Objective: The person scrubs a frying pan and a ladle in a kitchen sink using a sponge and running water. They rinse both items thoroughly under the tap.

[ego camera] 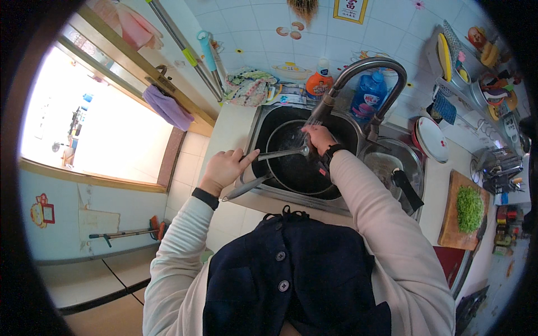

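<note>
My left hand (223, 169) grips the handle end of a cooking utensil (280, 154) with a metal shaft, held across the sink. Under the running faucet (391, 65), my right hand (319, 138) is at the utensil's dark far end, partly hiding it; whether the fingers close on it is hard to tell. Water falls over my right hand's fingers. Below both hands, a black wok or frying pan (290, 178) lies in the left sink basin (260, 119). Its grey handle (248, 187) sticks out over the near left rim.
The right basin (416, 164) holds a strainer-like item and a black handle (407, 191). Stacked plates (433, 138) and a cutting board (452, 210) with chopped greens (470, 208) are at right. Behind stand an orange bottle (319, 84), a blue bottle (369, 96) and cloths (250, 86).
</note>
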Motion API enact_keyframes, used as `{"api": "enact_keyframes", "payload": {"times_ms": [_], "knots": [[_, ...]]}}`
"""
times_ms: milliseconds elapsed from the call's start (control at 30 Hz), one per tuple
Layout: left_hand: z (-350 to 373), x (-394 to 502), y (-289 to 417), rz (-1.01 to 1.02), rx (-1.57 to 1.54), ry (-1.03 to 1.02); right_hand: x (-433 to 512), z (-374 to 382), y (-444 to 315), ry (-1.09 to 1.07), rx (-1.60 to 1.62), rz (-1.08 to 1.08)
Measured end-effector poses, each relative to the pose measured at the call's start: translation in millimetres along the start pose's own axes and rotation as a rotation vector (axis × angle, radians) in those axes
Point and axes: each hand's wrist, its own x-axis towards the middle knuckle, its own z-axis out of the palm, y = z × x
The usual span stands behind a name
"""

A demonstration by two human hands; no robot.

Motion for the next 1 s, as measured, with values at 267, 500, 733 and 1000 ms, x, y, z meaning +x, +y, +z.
{"api": "enact_keyframes", "payload": {"times_ms": [267,500,733,1000], "knots": [[3.1,5.1,1.8,-0.105,-0.067,-0.107,-20.2,11.5,-5.4,-0.137,-0.513,-0.108],[-6.7,17.5,5.7,-0.079,-0.087,-0.038,-14.9,-11.4,-22.5,-0.400,-0.462,0.042],[-7.8,58.3,22.7,-0.038,-0.051,-0.085,-34.8,15.5,-50.6,-0.338,-0.945,-0.156],[-6.4,70.4,25.1,-0.010,-0.063,-0.102,-30.9,6.2,-53.3,-0.670,-0.328,-0.292]]}}
